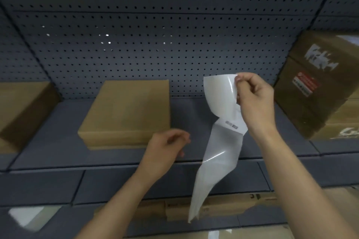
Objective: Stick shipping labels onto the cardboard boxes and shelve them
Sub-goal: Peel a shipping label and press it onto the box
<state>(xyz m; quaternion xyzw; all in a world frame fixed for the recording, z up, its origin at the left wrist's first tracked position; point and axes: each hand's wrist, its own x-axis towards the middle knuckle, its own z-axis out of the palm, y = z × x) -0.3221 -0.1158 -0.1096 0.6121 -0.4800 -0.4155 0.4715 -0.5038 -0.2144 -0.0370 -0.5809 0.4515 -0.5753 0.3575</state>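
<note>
At the far left, a plain cardboard box (23, 106) is seen standing on the grey shelf (58, 151), cut off by the picture's edge. A second, flat cardboard box (128, 110) is set further right on the same shelf, apart from the first, with its back against the perforated rear panel (155, 25). Just right of this box's near corner, the left hand (165, 147) is held above the shelf's front edge; its fingers are loosely curled and nothing is gripped in it. To its right, the shipping label (221, 99) is held up in the air over the shelf, curled, with small print near its lower edge. From below it, a glossy translucent backing strip (217, 161) hangs down past the shelf front. The label's upper corner is pinched between the thumb and bent fingers of the right hand (254, 99), which is raised higher than the left. At the far right, a printed cardboard box (318, 83) is seen tilted, bearing white and red markings. More cardboard (213, 207) is visible below the shelf.
</note>
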